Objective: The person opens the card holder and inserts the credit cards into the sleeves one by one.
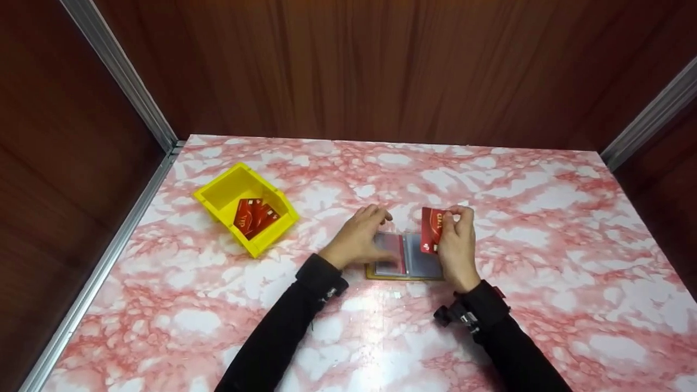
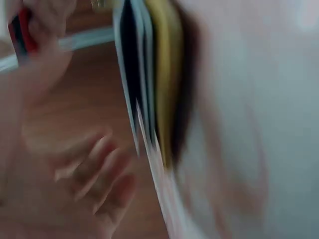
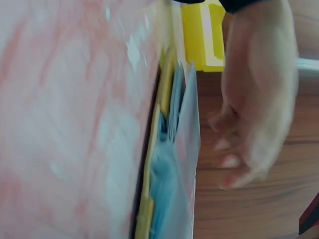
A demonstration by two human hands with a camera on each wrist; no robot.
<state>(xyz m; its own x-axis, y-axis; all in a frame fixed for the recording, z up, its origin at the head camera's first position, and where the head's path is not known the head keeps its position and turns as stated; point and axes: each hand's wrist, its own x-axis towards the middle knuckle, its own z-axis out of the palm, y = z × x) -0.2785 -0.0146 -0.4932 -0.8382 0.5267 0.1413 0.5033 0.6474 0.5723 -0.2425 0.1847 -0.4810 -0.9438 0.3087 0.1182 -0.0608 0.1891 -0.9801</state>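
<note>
A card holder (image 1: 423, 265) with a yellow cover and clear sleeves lies spread on the table. Red shows through its left-hand sleeve. My left hand (image 1: 356, 239) hovers at that left page, thumb and fingers apart with nothing between them; whether the thumb touches the sleeve is unclear. Between thumb and fingers, my right hand (image 1: 458, 247) pinches a red VIP card (image 1: 430, 231), held tilted over the right page. Seen edge-on and blurred in the left wrist view, the holder (image 2: 167, 84) has its sleeves standing away from the cover. The right wrist view shows loose sleeves (image 3: 187, 134) too.
A yellow bin (image 1: 218, 193) stands on the left of the table, with several red cards (image 1: 253, 218) fanned inside. Pink-and-white marbled table surface (image 1: 544, 228) surrounds the holder. Brown wood-look panels (image 1: 381, 71) rise behind and at both sides.
</note>
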